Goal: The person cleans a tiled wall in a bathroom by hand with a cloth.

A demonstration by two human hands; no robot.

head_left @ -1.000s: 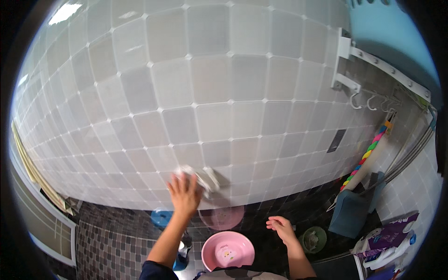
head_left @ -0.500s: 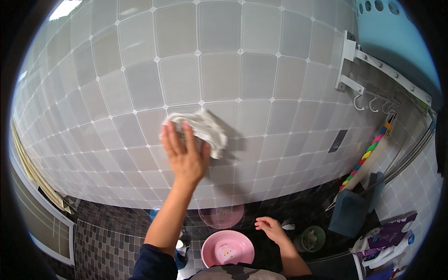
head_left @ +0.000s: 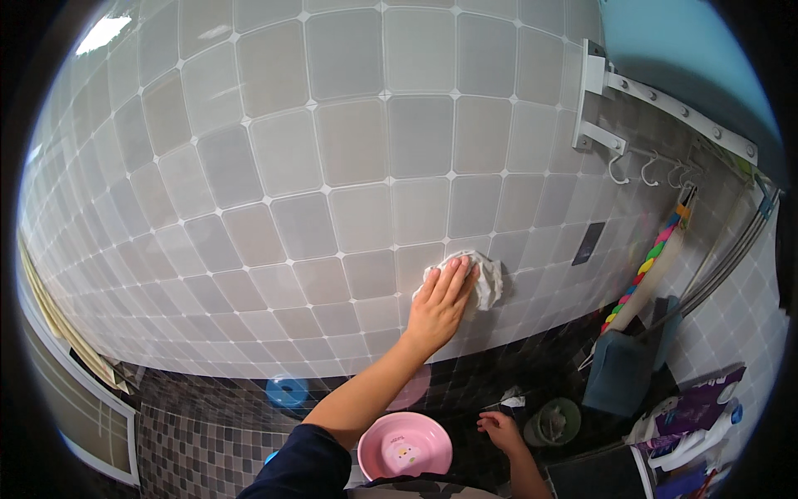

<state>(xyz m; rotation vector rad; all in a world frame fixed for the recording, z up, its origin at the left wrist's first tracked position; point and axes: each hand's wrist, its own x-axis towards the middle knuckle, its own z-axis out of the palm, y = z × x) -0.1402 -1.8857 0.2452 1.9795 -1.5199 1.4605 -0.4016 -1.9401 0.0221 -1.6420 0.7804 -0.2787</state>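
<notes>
My left hand (head_left: 439, 308) presses a crumpled white cloth (head_left: 490, 283) flat against the grey tiled wall (head_left: 349, 137). Its fingers lie over the cloth's left part, and the rest bunches out past them to the right. Lower down, my right hand (head_left: 501, 430) hangs free with loosely bent fingers and nothing in it. Left of that hand a pink basin (head_left: 378, 456) sits near my body. A greenish waste bin (head_left: 559, 422) stands just right of the hand.
At right, a white wall rack (head_left: 594, 108) with hooks (head_left: 650, 170) juts out. Below hang a colourful braided cord (head_left: 644, 270) and a blue-grey dustpan (head_left: 617, 374). A purple package (head_left: 694, 412) and white bottle (head_left: 706, 439) stand lower right. A white-framed door (head_left: 96, 424) is at left.
My left hand has slid the cloth right and down along the wall. My right hand has dropped slightly and shifted right. The view has turned a little.
</notes>
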